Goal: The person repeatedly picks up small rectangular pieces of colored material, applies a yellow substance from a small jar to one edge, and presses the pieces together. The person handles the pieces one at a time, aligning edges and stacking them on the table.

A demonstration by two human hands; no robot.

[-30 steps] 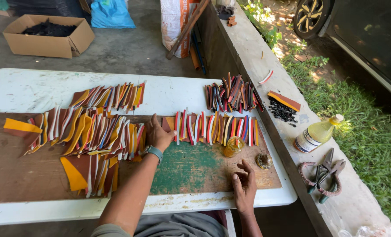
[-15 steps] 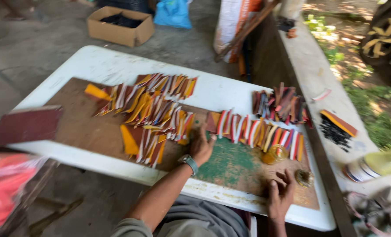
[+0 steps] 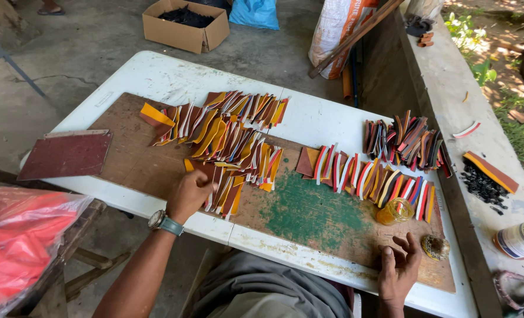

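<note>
My left hand [image 3: 190, 193], a watch on its wrist, rests on the near edge of a spread of curved strips [image 3: 226, 144] in orange, brown, white and red, fingers curled onto one strip. These strips lie on a brown board [image 3: 138, 168] with a green patch, set on a white folding table [image 3: 156, 79]. My right hand [image 3: 398, 268] lies empty on the board's near right edge, fingers apart, next to a small round lid [image 3: 435, 247]. A second row of strips [image 3: 371, 176] and a small yellow glass jar [image 3: 396, 210] sit just beyond it.
A dark-red flat sheet [image 3: 66, 154] lies on the table's left end. Another strip pile [image 3: 408, 140] sits at the right. A concrete ledge [image 3: 450, 88] holds black bits [image 3: 481, 187] and a bottle [image 3: 521, 238]. A cardboard box [image 3: 185, 26] stands behind; a red plastic bag [image 3: 20, 241] at left.
My view has swung left. My left hand moved from the right row of strips across the green patch to the left pile. My right hand stayed on the board's near edge.
</note>
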